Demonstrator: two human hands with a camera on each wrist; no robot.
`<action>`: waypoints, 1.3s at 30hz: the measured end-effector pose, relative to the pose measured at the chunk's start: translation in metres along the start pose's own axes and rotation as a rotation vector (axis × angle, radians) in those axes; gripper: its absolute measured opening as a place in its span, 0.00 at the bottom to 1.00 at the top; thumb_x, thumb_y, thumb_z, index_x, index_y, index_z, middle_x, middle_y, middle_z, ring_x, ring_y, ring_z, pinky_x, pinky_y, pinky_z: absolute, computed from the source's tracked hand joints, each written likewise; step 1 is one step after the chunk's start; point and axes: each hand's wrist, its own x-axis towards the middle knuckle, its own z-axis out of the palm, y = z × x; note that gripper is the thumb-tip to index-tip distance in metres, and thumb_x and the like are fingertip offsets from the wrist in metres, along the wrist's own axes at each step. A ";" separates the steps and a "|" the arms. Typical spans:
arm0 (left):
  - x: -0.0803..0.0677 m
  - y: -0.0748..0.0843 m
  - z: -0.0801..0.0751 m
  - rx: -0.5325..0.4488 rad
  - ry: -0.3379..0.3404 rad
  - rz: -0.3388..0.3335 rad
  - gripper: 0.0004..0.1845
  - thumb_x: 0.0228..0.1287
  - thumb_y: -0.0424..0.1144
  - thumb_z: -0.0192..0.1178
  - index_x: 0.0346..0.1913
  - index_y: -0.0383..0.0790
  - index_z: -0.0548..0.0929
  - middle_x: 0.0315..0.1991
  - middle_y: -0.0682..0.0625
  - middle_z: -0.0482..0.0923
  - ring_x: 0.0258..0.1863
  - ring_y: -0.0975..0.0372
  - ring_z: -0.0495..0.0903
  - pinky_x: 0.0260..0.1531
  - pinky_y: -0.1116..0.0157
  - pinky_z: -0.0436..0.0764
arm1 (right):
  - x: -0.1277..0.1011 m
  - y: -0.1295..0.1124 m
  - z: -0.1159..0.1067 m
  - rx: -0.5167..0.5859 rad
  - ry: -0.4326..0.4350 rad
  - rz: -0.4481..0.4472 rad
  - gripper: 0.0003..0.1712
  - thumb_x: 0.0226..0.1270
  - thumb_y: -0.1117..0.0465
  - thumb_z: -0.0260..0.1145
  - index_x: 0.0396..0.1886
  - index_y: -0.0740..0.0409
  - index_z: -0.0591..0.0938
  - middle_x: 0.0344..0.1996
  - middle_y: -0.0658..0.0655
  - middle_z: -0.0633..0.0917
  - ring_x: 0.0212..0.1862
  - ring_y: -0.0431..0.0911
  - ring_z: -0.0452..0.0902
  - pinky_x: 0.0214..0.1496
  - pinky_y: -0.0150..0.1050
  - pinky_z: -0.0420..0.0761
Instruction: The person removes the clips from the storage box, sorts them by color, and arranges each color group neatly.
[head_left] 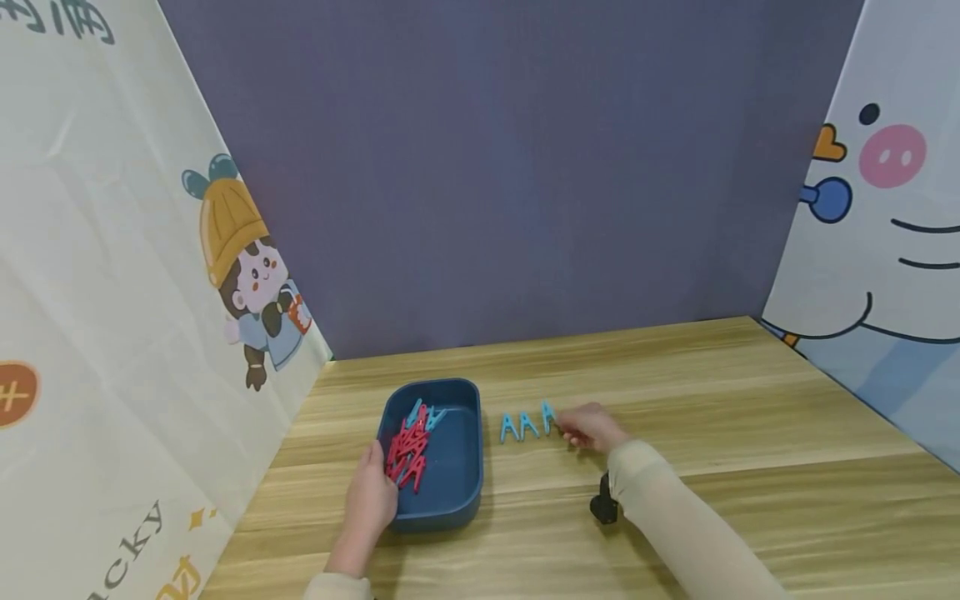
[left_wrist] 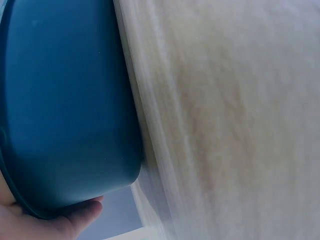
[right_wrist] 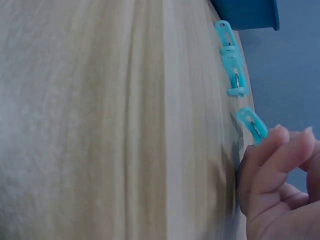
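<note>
While the right hand [head_left: 592,427] pinches it by fingertips, the third blue clip [head_left: 549,414] stands on its legs on the table [head_left: 675,392], A-shaped, light blue plastic with a metal spring, rightmost in a row. Two more blue clips [head_left: 519,427] stand just left of it. Further left sits the tray [head_left: 450,492], dark blue, holding red clips [head_left: 407,450] plus a couple of blue ones. Left hand [head_left: 370,500] grips the tray's near-left rim, fingers curled over it.

The head camera is looking down from well above the blue tray [head_left: 442,500]. Both wrist cameras are skimming the tabletop close beside the tray, each sharing it with the head view.
</note>
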 end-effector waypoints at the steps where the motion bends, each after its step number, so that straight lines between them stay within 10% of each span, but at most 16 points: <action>1: 0.000 0.000 0.000 0.001 0.000 0.001 0.30 0.61 0.22 0.44 0.66 0.20 0.52 0.65 0.28 0.52 0.63 0.40 0.55 0.60 0.46 0.59 | 0.000 0.000 0.001 -0.006 0.009 0.004 0.10 0.61 0.70 0.57 0.34 0.77 0.76 0.14 0.51 0.74 0.14 0.34 0.66 0.14 0.21 0.68; 39: 0.001 -0.001 0.000 0.000 0.007 0.028 0.29 0.60 0.22 0.44 0.65 0.19 0.53 0.65 0.27 0.53 0.63 0.39 0.56 0.59 0.46 0.60 | 0.006 -0.002 0.016 -0.268 0.175 -0.036 0.11 0.51 0.74 0.55 0.12 0.64 0.72 0.08 0.51 0.70 0.10 0.37 0.64 0.09 0.25 0.66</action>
